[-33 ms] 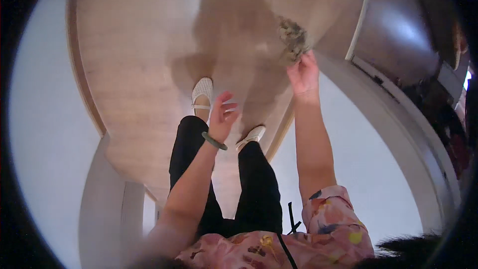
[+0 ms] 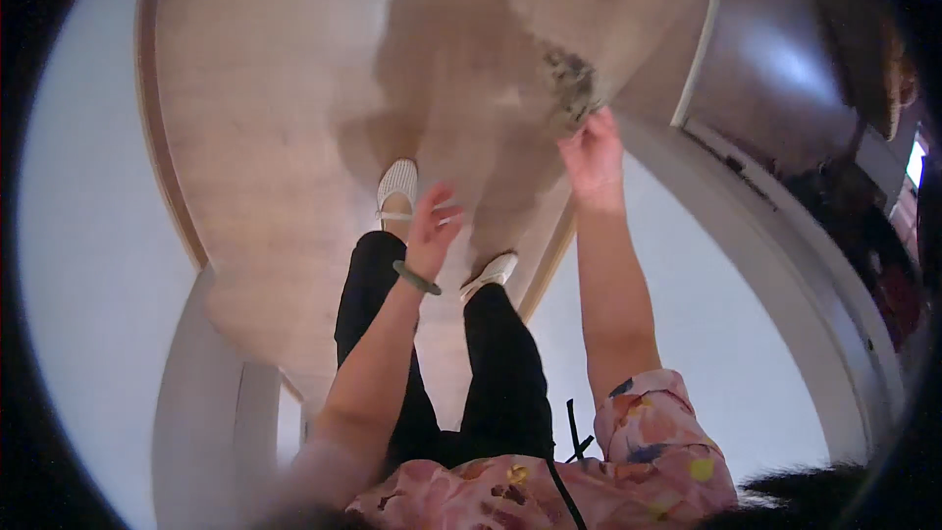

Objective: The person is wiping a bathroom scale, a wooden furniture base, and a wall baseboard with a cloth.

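Note:
My right hand [image 2: 593, 159] is raised over the floor on the right, with its fingers pinched together. From the fingertips a mottled grey-brown, crumpled, soft-looking bundle [image 2: 569, 83] sticks out; its exact kind is hard to make out. My left hand [image 2: 433, 234], a dark green bangle [image 2: 417, 278] around its wrist, hovers near the middle in front of my legs. Its fingers are loosely bent and apart, and nothing is in them.
My feet in white woven shoes [image 2: 398, 183] stand on a light wood floor [image 2: 265, 137]. White walls [image 2: 98, 236] rise on both sides. At the right is a pale door frame [image 2: 765, 226], with a dark shiny surface [image 2: 760, 49] beyond it.
The bundle and my right hand sit slightly farther left and lower in the picture. My left hand has shifted a little left. The grip is the same.

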A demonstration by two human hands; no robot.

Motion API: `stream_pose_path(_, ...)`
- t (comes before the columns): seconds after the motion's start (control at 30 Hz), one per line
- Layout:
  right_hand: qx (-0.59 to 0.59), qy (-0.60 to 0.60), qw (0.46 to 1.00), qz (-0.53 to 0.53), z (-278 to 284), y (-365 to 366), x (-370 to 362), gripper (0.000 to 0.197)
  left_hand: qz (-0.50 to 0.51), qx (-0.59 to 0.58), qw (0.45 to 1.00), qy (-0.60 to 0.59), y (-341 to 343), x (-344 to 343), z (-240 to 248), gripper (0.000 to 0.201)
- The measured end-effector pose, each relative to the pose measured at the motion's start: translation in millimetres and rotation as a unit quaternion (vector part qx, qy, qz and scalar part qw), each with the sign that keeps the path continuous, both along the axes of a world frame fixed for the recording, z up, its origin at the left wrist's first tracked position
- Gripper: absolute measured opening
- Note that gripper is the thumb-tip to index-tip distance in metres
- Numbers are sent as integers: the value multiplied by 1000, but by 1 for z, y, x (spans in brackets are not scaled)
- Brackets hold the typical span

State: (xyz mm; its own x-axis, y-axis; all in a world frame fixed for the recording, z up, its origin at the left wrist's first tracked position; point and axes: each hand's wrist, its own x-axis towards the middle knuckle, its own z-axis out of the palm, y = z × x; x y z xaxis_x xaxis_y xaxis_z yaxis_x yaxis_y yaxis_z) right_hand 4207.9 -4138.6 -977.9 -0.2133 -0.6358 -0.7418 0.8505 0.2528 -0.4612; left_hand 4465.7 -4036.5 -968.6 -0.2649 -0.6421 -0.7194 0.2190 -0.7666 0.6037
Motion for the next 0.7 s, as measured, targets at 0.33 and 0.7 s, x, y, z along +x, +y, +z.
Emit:
stream_pose_path(0.33,57,189,905,377,59,65,144,23,240,-73,946,206,-35,46,39,47)
stream_pose_path(0.7,-27,64,939,336,221,-40,169,34,87,-374,907,-174,-149,67,190,29)
